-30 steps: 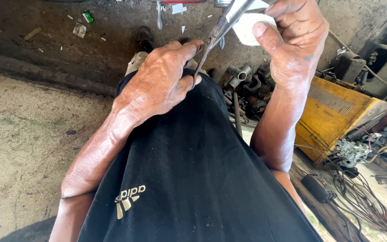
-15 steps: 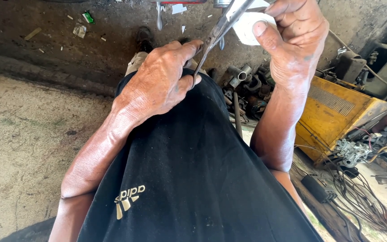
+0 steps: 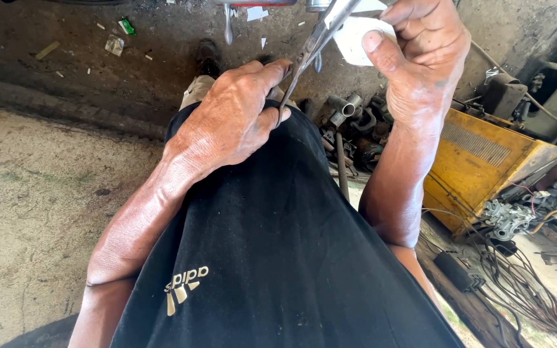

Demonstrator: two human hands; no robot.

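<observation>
- Scissors (image 3: 314, 48): metal pair running diagonally from the left hand at centre frame up to the top edge, right of centre; the blades meet a white sheet there, and the tips pass out of the frame.
- White sheet piece (image 3: 354, 40): small pale piece of thin material at the top of the frame, held against the blades; whether it is paper, card or plastic cannot be told.
- Left hand (image 3: 230, 119): centre of the frame, resting on the black garment over the lap, fingers curled narrowly around the scissor handles, which are mostly hidden inside the fist.
- Right hand (image 3: 420, 58): upper right, raised, thumb and fingers pinched tightly on the white sheet piece just beside the blades.
- Black shorts (image 3: 272, 258): dark fabric with a gold emblem, filling the lower middle of the frame beneath both forearms.
- Shoe (image 3: 206, 58): dark, on the ground at upper centre, beyond the left hand.
- Yellow metal box (image 3: 485, 167): scuffed housing with a vented face at the right edge of the frame, below the right forearm.
- Metal pipe fittings (image 3: 349, 109): short grey tubes heaped between the two forearms, near the yellow box.
- Wires (image 3: 517, 283): dark tangle at lower right.
- Ground (image 3: 33, 193): pale bare concrete at left; darker stained strip along the top, strewn with small scraps (image 3: 116, 44).
</observation>
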